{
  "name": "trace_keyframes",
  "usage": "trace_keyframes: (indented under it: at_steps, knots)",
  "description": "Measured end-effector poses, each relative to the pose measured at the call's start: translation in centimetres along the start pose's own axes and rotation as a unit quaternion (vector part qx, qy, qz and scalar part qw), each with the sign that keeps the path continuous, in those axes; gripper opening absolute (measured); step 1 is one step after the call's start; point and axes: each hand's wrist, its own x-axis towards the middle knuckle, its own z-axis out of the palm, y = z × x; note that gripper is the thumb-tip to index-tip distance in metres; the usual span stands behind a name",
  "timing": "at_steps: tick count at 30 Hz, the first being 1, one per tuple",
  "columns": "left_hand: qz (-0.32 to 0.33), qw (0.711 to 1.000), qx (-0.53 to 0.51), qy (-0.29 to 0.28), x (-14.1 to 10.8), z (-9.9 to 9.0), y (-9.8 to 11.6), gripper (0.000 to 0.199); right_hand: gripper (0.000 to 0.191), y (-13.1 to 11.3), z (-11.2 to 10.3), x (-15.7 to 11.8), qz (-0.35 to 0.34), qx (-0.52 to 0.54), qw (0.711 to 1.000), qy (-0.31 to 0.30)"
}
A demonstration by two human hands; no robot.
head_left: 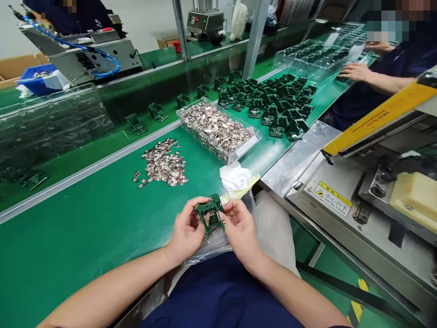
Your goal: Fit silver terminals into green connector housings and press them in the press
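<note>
A dark green plastic part (211,213) is held between both hands near my lap. My left hand (187,228) pinches its left side, and my right hand (241,228) grips its right side. Whether a small metal piece is also between the fingers is too small to tell. Beyond the hands, a loose pile of small metal pieces (165,164) lies on the green table (85,223). A clear box (244,150) full of similar metal pieces stands farther back. Behind it, many green parts (273,102) are heaped together.
A white cloth (235,178) lies just beyond my right hand. A metal machine (317,187) with a yellow bar stands at the right. Green parts sit in a row along a belt (109,136) behind the metal rail. Another person's hand (355,71) is near clear trays (314,57).
</note>
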Motion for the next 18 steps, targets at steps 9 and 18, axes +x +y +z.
trace_keyframes:
  at_steps: [9,18]
  knots:
    - [0.035,0.999,0.009,0.009,4.2,3.0,-1.4,0.037,0.038,4.0,-4.6,-0.5,0.065,-0.121,0.99,-0.046]
    - [0.029,0.999,0.012,-0.019,4.4,3.4,-2.3,0.036,0.044,6.1,-3.9,0.3,-0.02,-0.172,0.983,-0.054]
